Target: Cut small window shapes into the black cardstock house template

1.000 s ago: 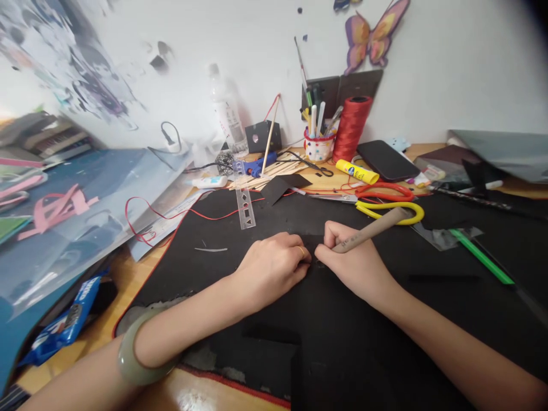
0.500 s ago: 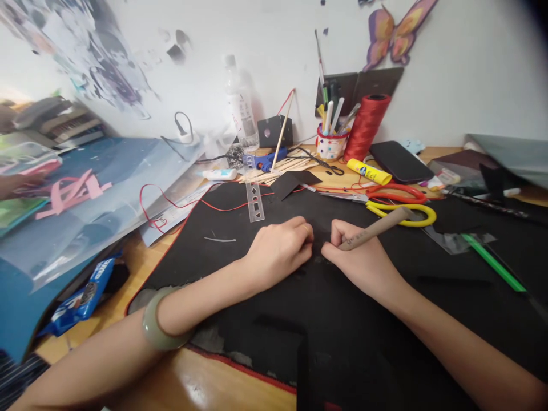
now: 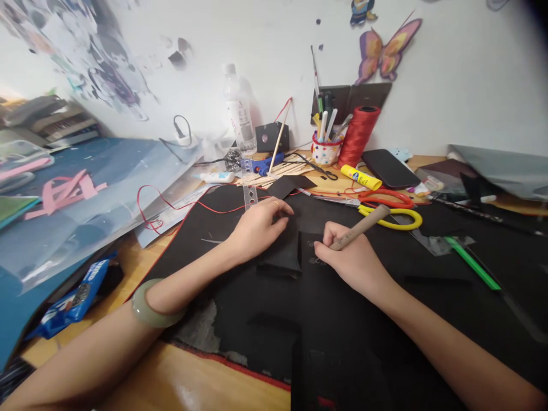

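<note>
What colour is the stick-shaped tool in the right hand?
The tool is light brown; the head view shows it best.

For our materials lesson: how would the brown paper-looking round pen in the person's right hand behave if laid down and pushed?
The brown paper-looking round pen shows no clip, so it would probably roll. Its matt surface suggests light and not slippery. It juts straight past the right hand unsupported, so likely stiff.

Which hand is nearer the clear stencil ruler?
Left. The left hand lies just by the near end of the clear ruler; the right hand, gripping the brown pen, sits farther off to the right.
</note>
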`<state>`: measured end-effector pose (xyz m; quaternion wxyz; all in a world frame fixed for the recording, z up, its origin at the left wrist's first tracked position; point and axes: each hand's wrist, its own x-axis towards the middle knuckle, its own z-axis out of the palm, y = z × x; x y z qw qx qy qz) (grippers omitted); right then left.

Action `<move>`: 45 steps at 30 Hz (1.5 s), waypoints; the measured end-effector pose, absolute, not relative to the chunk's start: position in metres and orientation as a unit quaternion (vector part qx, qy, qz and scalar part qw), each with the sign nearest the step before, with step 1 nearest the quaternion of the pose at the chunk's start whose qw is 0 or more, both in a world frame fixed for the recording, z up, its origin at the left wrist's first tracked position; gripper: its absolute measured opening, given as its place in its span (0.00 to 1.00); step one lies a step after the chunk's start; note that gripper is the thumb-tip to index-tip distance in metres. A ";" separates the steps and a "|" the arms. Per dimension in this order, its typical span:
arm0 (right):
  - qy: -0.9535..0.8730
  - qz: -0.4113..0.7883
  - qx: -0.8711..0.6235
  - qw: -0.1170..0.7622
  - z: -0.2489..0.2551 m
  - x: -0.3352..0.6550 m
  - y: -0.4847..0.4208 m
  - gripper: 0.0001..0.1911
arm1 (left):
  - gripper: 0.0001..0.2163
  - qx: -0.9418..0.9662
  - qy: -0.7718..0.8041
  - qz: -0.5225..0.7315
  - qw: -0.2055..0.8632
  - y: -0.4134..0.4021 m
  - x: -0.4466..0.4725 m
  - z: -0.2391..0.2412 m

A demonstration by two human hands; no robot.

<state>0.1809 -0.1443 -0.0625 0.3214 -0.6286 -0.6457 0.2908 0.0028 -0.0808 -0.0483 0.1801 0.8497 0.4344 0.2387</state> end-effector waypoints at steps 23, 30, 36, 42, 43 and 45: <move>-0.414 0.288 -0.458 0.732 0.017 0.247 -0.143 0.10 | 0.16 0.598 0.403 0.335 0.606 -0.117 0.034 -0.026; -0.514 0.155 -0.475 0.697 0.059 0.241 -0.175 0.09 | 0.12 0.486 0.344 0.516 0.616 -0.116 0.034 0.000; -0.667 0.047 -0.508 0.543 0.039 0.198 -0.181 0.09 | 0.13 0.431 0.275 0.594 0.621 -0.142 0.048 0.018; -0.677 -0.014 -0.531 0.509 0.032 0.187 -0.180 0.11 | 0.11 0.396 0.240 0.617 0.636 -0.164 0.053 0.024; -0.676 -0.008 -0.537 0.505 0.032 0.187 -0.180 0.11 | 0.11 0.391 0.237 0.618 0.639 -0.166 0.053 0.023; -0.672 0.000 -0.546 0.501 0.032 0.187 -0.180 0.11 | 0.10 0.385 0.230 0.616 0.648 -0.168 0.053 0.020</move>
